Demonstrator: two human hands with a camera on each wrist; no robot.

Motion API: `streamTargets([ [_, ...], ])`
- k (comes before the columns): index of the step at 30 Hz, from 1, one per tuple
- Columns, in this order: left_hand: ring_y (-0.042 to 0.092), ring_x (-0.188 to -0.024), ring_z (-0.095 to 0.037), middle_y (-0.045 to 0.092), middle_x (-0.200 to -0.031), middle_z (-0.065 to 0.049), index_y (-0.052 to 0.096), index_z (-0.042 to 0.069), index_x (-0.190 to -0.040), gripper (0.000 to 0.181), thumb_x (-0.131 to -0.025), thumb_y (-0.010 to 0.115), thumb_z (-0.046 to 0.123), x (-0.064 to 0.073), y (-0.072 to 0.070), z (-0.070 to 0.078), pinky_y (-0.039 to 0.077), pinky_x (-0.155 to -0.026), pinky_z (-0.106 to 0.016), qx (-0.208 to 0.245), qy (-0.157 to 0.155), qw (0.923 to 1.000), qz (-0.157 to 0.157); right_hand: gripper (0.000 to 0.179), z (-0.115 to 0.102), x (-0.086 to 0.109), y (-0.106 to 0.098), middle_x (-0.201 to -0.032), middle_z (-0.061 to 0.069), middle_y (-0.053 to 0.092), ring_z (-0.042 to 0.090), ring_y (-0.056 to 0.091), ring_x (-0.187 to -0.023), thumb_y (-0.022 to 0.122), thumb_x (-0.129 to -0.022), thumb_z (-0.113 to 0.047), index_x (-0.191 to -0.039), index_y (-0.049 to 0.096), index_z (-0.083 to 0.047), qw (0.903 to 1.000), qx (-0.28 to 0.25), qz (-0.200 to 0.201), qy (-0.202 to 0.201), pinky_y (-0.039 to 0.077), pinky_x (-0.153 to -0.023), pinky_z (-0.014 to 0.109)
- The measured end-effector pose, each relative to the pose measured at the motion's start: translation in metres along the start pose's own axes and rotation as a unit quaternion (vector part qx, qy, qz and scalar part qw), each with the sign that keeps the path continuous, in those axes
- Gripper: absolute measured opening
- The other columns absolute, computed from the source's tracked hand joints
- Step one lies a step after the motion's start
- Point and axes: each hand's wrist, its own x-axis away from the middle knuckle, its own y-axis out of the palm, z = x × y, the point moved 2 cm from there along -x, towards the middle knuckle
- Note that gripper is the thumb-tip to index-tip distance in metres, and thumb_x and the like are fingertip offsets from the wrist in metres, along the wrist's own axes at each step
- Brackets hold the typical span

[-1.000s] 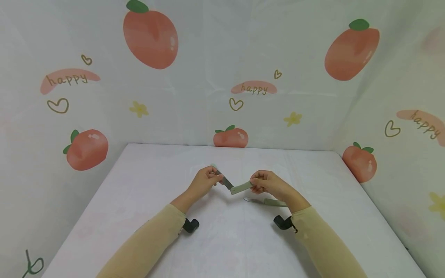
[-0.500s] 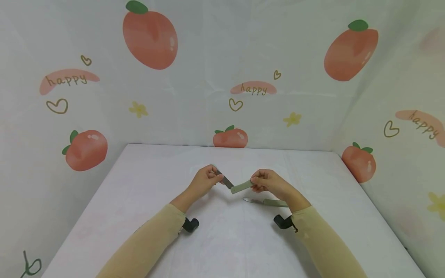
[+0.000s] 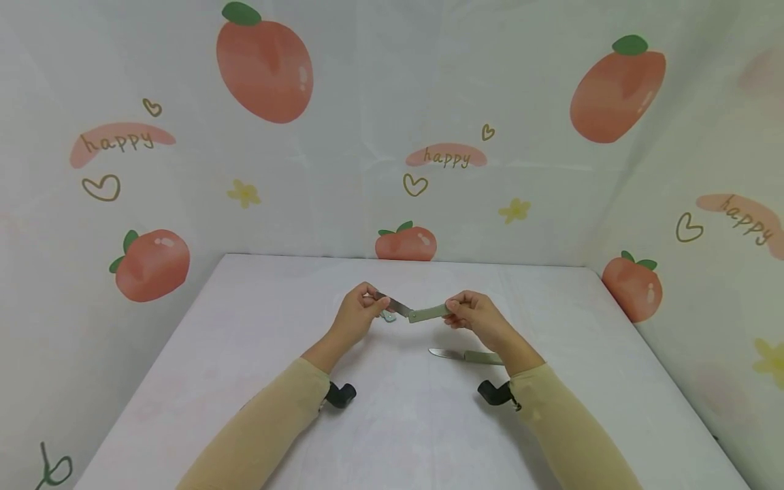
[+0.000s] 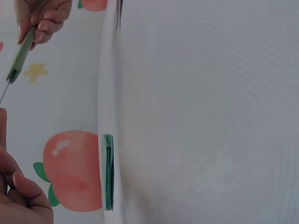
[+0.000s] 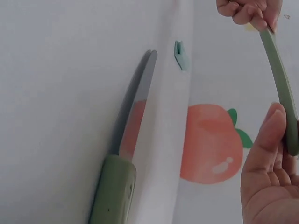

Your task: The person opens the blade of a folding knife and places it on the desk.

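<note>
A folding knife (image 3: 429, 313) with a sage green handle is held above the table between both hands, its blade (image 3: 397, 305) swung out at a wide angle. My left hand (image 3: 353, 318) pinches the blade between thumb and fingers. My right hand (image 3: 480, 318) grips the far end of the handle, fingers curled. Below the right hand, a second folding knife (image 3: 480, 357) lies unfolded on the table, blade pointing left. Partly hidden behind my left hand is a small mint green folded object (image 3: 388, 316); the left wrist view shows it as a narrow slotted piece (image 4: 108, 172).
A white cloth covers the table (image 3: 398, 422). Behind it hangs a white backdrop (image 3: 343, 184) printed with red fruit, hearts and flowers. A black wrist camera (image 3: 340, 395) sits at the left sleeve, another black camera (image 3: 493, 393) at the right.
Both hands have risen slightly with the folding knife. Its blade and handle stand at a wider, flatter angle than before. More of the mint green object shows below the left hand.
</note>
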Motion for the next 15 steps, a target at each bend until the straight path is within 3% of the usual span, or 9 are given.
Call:
streamTargets([
  [4,0.059,-0.080,-0.035,0.076,-0.087,-0.012,0.053,0.005,-0.091,0.016,-0.098,0.066,0.011,-0.002,0.002,0.000,0.045,-0.072,-0.033,0.016,-0.002,0.9995,0.026,0.016,0.000,-0.002,0.003,-0.085,0.004,0.069,0.012,0.067,-0.078,0.056,-0.103,-0.010,-0.108,0.056,0.005,0.9992,-0.026,0.031,0.004,0.055,-0.075,0.025],
  [7,0.061,-0.078,-0.039,0.076,-0.089,-0.015,0.051,0.005,-0.090,0.018,-0.098,0.066,0.011,-0.004,0.003,-0.001,0.040,-0.061,-0.028,0.027,-0.003,0.9986,0.046,0.016,0.000,-0.004,0.005,-0.085,0.003,0.069,0.011,0.066,-0.077,0.056,-0.103,-0.010,-0.108,0.055,0.005,0.9976,-0.047,0.050,0.003,0.055,-0.075,0.024],
  [11,0.047,-0.056,-0.019,0.075,-0.090,-0.017,0.048,0.007,-0.087,0.021,-0.098,0.065,0.011,-0.005,0.005,-0.001,0.021,-0.048,-0.024,0.042,-0.008,0.9966,0.070,0.015,0.001,-0.006,0.008,-0.085,0.004,0.068,0.010,0.066,-0.076,0.055,-0.103,-0.009,-0.108,0.055,0.006,0.9938,-0.085,0.072,0.002,0.055,-0.074,0.023],
  [13,0.036,-0.052,-0.011,0.075,-0.091,-0.019,0.047,0.008,-0.086,0.022,-0.098,0.065,0.010,-0.005,0.007,-0.001,0.019,-0.047,-0.023,0.052,-0.011,0.9953,0.081,0.015,0.002,-0.006,0.010,-0.085,0.004,0.067,0.009,0.066,-0.075,0.055,-0.104,-0.009,-0.109,0.054,0.006,0.9916,-0.100,0.081,0.002,0.055,-0.074,0.022],
  [15,0.036,-0.052,-0.009,0.075,-0.092,-0.020,0.046,0.008,-0.086,0.023,-0.097,0.066,0.010,-0.005,0.008,-0.001,0.019,-0.047,-0.023,0.064,-0.014,0.9935,0.093,0.016,0.002,-0.007,0.012,-0.084,0.004,0.068,0.009,0.066,-0.075,0.055,-0.104,-0.009,-0.109,0.053,0.005,0.9892,-0.115,0.090,0.004,0.055,-0.074,0.021],
])
